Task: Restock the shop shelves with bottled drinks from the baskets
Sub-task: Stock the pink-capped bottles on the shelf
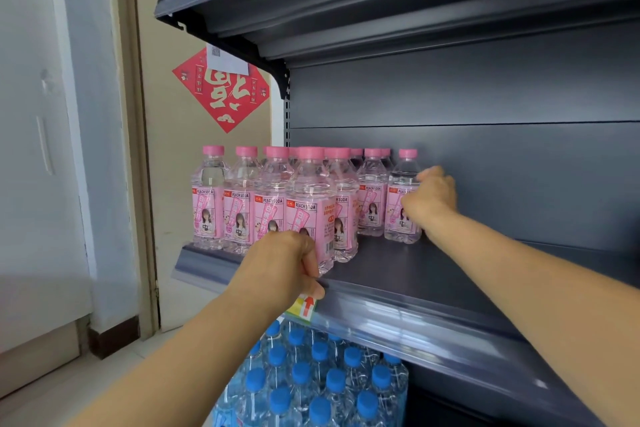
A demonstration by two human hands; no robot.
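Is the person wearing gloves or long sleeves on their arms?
No. The left hand and the right hand have no gloves. No sleeves show either; both arms are bare right to the picture's edge. No watch or bracelet shows on either wrist.

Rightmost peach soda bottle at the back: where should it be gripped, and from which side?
Grip the rightmost bottle round its labelled, straight-sided body, from its right: it stands upright, neighbours crowd its left, and the shelf to its right is bare. The right hand holds it there.
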